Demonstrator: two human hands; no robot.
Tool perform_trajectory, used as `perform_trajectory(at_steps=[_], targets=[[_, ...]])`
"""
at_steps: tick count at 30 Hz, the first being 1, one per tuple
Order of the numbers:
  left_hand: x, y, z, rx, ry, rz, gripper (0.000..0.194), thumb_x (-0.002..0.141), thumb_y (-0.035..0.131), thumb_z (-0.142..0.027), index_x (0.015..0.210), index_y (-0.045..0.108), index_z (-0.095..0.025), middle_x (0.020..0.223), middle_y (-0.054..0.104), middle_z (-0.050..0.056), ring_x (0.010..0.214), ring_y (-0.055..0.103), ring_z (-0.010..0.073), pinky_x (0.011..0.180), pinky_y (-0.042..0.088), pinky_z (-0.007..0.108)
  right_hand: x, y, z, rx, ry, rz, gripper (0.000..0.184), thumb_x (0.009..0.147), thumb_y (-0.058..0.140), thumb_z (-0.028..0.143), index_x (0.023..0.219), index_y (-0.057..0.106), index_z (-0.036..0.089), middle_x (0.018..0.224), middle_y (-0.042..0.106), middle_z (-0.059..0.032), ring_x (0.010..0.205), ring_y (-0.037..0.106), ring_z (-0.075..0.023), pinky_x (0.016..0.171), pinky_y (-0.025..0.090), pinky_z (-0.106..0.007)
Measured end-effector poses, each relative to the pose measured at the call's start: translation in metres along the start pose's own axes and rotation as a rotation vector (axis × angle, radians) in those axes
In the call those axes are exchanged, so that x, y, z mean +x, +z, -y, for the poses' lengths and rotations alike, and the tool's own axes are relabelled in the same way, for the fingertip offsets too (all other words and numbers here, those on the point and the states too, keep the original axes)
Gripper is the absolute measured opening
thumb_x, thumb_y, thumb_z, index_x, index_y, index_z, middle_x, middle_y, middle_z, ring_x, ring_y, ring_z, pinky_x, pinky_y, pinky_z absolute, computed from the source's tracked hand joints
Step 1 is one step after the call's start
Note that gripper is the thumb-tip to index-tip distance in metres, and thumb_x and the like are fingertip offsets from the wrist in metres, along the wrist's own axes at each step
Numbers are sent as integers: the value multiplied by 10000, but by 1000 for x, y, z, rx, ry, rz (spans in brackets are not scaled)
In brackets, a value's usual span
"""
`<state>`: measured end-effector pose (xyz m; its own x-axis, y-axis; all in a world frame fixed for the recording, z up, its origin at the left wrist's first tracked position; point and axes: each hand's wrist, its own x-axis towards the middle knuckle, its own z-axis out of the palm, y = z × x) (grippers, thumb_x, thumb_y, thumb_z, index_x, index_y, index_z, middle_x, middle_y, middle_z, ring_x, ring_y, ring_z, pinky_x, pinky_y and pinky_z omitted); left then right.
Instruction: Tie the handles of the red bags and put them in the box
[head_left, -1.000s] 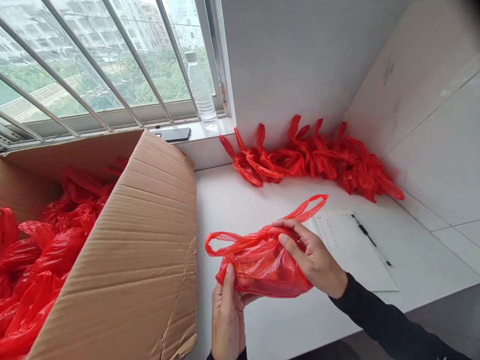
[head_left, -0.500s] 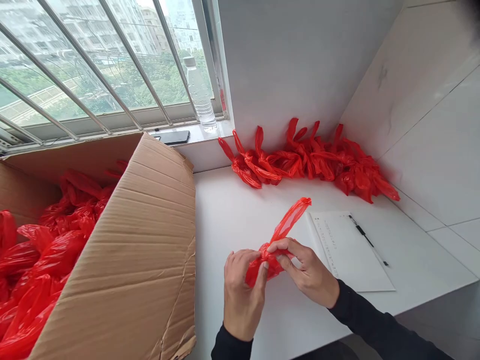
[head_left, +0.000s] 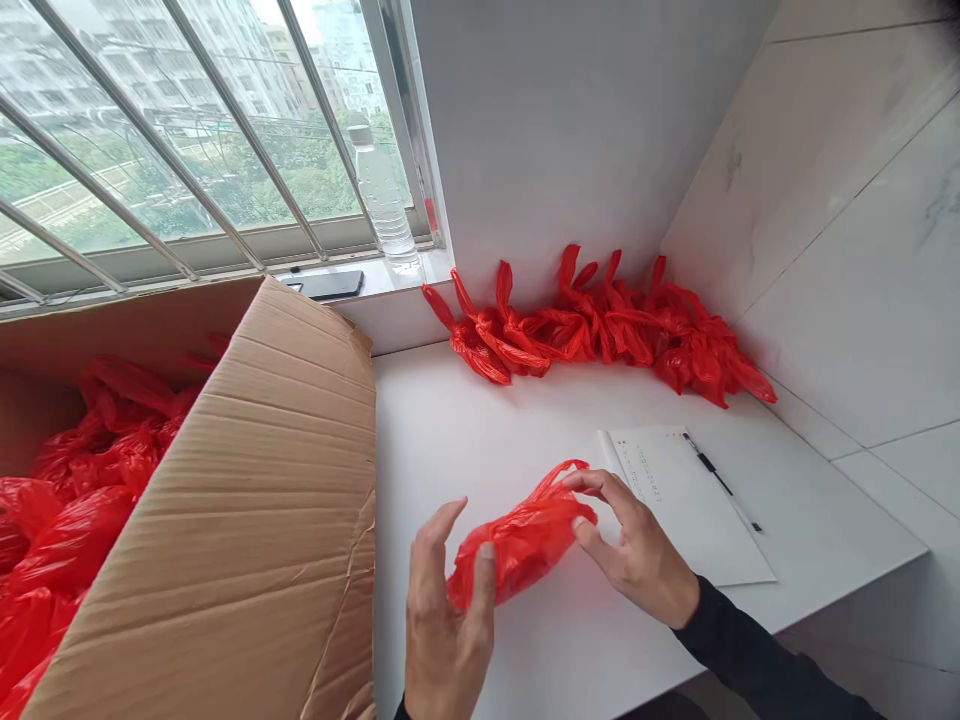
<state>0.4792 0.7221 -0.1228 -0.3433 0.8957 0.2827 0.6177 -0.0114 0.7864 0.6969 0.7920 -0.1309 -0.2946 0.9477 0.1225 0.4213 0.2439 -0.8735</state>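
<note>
A red plastic bag with bunched handles lies between my hands, low over the white table; whether it rests on the surface I cannot tell. At its left end is my left hand, thumb and fingers spread apart, the thumb overlapping the bag's edge. My right hand is at the other end, its fingers and thumb parted beside the handles. Neither hand is closed round the bag, though light contact is possible. What is inside the bag cannot be made out.
On the left stands a cardboard box holding several red bags. More tied red bags line the wall. A notebook with a pen lies at right. A water bottle and a phone are on the windowsill.
Both hands were turning and pinching the bag at its knot and handles. Now they have spread apart from it, and the raised handle has dropped lower.
</note>
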Motion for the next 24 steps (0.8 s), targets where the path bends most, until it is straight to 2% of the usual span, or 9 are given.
perform_trajectory(at_steps=[1, 3, 5, 6, 9, 13, 16, 21, 24], targets=[[1, 3, -3, 46, 92, 33, 398, 938, 622, -334, 1328, 583, -266, 1308, 636, 92, 1206, 592, 271, 968, 502, 417, 1, 1, 4, -34, -23, 11, 262, 932, 581, 278, 1193, 568, 297, 1182, 647, -41, 1167, 598, -247, 1044, 489, -465], [3, 7, -6, 138, 226, 104, 268, 937, 629, -270, 1204, 650, -267, 1170, 673, 74, 1089, 621, 252, 923, 504, 417, 4, 2, 11, -78, -43, 32, 179, 932, 603, 305, 1111, 608, 299, 1087, 645, -32, 1065, 614, -243, 972, 519, -449], [4, 8, -6, 191, 300, 135, 129, 945, 614, -226, 1052, 681, -252, 1013, 687, 51, 957, 632, 230, 850, 503, 395, 5, 2, 13, -85, -37, 25, 66, 962, 569, 310, 978, 629, 286, 992, 636, -23, 980, 621, -226, 904, 536, -416], [4, 8, -5, 212, 330, 144, 128, 939, 625, -226, 1055, 675, -243, 1005, 687, 53, 942, 629, 230, 839, 498, 394, 5, 1, 14, -79, -35, 16, 88, 975, 549, 304, 942, 627, 281, 972, 631, -21, 965, 622, -218, 895, 537, -405], [0, 6, -1, 281, 410, 170, 296, 908, 673, -224, 1201, 630, -221, 1108, 680, 79, 988, 618, 246, 861, 485, 403, 2, -1, 12, -63, -56, 50, 100, 957, 604, 341, 1035, 648, 298, 1066, 617, -34, 1043, 620, -219, 949, 531, -406], [-7, 3, 3, 260, 478, 170, 219, 929, 615, -99, 1107, 646, -222, 989, 711, 36, 914, 630, 202, 831, 473, 355, -4, -2, 12, -70, -68, 127, 95, 938, 631, 361, 995, 687, 310, 1206, 575, -54, 1210, 563, -254, 993, 519, -424], [-12, -1, 7, 170, 399, 84, 218, 934, 615, -102, 1096, 664, -239, 1017, 716, 25, 944, 653, 183, 839, 497, 314, -7, -7, 8, -40, -6, 66, 144, 988, 527, 354, 943, 639, 276, 1187, 592, -66, 1213, 561, -255, 1009, 502, -444], [-21, -12, 9, 61, 42, -171, 139, 968, 593, -250, 1076, 681, -262, 1029, 724, 13, 934, 691, 174, 806, 532, 260, -14, -23, -2, 59, 154, -85, 196, 1008, 459, 431, 992, 563, 265, 1190, 619, -67, 1153, 593, -247, 999, 496, -443], [-24, -13, -2, 49, 32, -114, 286, 954, 605, -284, 1238, 627, -259, 1149, 704, 46, 1045, 678, 213, 868, 545, 303, -19, -25, 6, 89, 138, -36, 316, 968, 534, 447, 1238, 517, 285, 1191, 624, -54, 1162, 589, -238, 1040, 465, -423]])
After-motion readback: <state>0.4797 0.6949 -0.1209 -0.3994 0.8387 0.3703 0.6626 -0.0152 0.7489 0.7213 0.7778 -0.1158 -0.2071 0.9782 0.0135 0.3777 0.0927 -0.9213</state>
